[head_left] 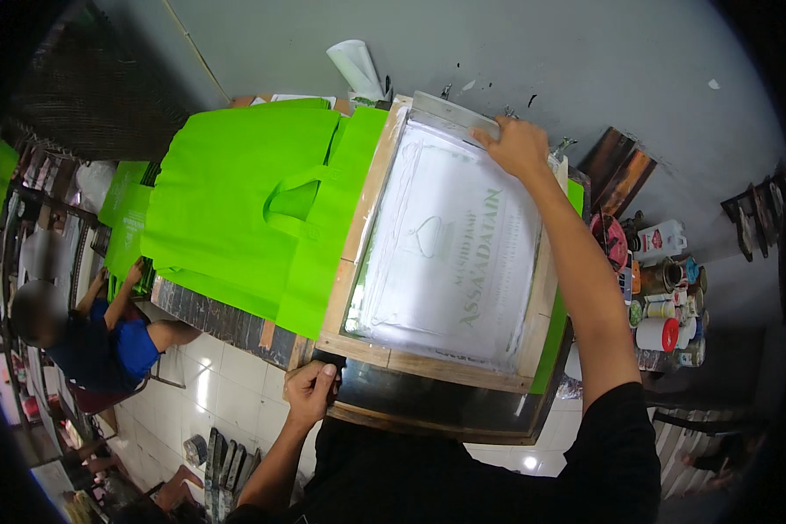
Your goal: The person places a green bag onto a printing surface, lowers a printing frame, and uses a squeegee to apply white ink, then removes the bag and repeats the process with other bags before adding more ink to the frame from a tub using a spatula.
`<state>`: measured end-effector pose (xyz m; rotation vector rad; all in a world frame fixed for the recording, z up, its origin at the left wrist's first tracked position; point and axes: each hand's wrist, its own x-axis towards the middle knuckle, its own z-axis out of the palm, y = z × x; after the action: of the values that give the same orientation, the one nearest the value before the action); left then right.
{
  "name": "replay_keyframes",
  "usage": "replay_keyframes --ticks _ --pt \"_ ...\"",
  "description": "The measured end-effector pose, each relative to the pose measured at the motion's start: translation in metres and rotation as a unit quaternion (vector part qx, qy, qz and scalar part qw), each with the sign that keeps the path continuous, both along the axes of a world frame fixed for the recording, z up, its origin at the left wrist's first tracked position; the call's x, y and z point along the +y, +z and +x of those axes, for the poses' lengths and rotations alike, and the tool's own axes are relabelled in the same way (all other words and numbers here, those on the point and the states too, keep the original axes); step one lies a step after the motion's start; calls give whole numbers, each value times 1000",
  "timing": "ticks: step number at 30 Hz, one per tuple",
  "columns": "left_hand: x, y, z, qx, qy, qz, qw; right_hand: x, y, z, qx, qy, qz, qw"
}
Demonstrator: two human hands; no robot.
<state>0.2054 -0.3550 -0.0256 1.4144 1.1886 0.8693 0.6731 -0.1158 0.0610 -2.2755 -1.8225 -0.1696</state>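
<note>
A wooden-framed printing screen [374,349] lies on the dark work table [410,397], its pale mesh [428,253] bearing a printed design. At the far end of the frame, my right hand [517,144] is closed on a wide, pale squeegee [454,113], thumb on the near side and fingers over its top. My left hand [310,393] is curled closed at the table's near left corner, beside the frame; a dark thing shows by its fingers, and what they grip is hidden. Green fabric [561,349] sticks out from beneath the screen's right side.
Left of the screen lies a pile of green bags [236,192] with a handle loop. Paint tins and jars [664,314] crowd the right, near a white jug [662,237]. A paper roll [355,68] leans on the grey wall. Another person [96,341] sits at left, handling green bags.
</note>
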Motion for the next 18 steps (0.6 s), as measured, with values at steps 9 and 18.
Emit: replay_keyframes --ticks 9,18 --pt "0 -2 5 4 26 21 999 -7 -8 -6 -9 265 54 963" --pt "0 2 9 7 51 -2 999 -59 -13 -75 37 502 103 858"
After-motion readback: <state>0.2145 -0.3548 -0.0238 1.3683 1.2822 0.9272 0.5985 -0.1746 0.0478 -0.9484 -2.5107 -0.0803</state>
